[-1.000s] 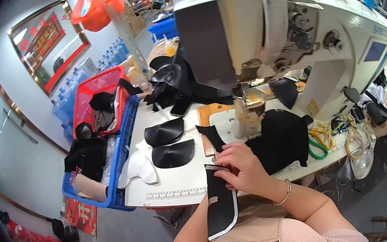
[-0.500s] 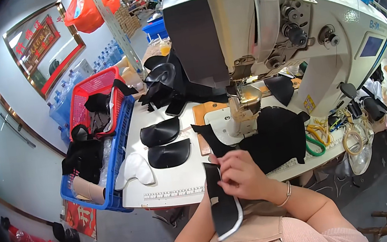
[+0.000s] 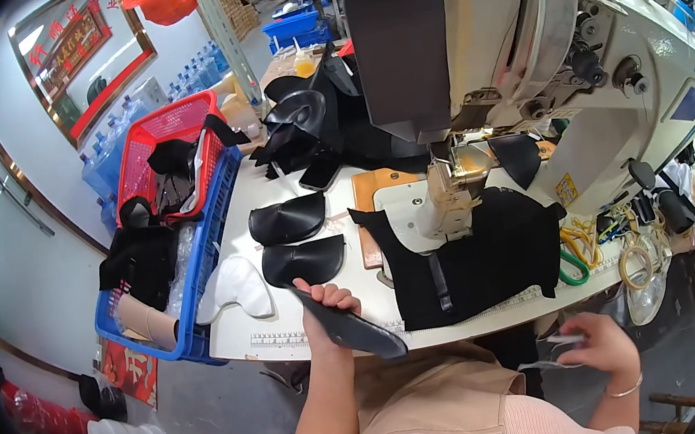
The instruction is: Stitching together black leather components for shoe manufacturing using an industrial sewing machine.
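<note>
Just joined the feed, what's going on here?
A person sits or stands at a sewing machine. Their left hand holds a black piece; their right hand, off to the right, holds pale strips, blurred. Black fabric lies at the machine, with two black cups and a white piece to its left.

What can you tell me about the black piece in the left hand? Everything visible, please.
The black piece is a thin, elongated panel, dark and smooth with a faint sheen, leather-like in look. The left hand grips it near its upper-left end, fingers curled over the edge. It is tilted, sloping down toward the lower right, and overlaps the near edge of the white table in this view. Seen at a steep angle, its full outline and other face are hidden.
</note>
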The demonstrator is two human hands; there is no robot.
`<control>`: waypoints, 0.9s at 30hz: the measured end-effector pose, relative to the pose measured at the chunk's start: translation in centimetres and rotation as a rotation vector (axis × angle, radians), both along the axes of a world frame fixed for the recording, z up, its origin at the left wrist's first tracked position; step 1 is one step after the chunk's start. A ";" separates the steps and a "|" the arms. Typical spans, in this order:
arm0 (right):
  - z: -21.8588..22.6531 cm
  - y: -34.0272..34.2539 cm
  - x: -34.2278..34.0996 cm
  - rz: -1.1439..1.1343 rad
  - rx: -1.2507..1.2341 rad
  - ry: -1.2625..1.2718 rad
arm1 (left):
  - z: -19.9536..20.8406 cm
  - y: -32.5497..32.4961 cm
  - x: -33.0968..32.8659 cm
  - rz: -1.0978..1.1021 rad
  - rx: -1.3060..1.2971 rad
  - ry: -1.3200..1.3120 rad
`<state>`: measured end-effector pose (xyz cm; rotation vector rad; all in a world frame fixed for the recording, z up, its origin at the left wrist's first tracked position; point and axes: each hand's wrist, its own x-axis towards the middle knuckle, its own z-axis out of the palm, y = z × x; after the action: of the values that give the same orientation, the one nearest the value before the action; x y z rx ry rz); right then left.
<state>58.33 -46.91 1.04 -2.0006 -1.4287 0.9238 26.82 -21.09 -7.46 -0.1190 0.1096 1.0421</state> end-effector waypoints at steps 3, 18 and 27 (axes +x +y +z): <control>0.3 2.1 -3.7 0.167 0.348 -0.102 | 0.2 -1.3 2.5 0.007 0.037 0.083; -1.4 12.5 -11.0 0.484 0.388 0.432 | 7.1 -6.8 0.8 0.649 1.770 1.792; 0.9 13.1 -4.6 0.540 0.495 -0.521 | 9.1 -0.9 -0.1 -0.488 1.052 1.313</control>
<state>53.76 -33.83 1.90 -1.5520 -2.2884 0.1730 26.72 -22.01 1.68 1.4949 0.7116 0.4309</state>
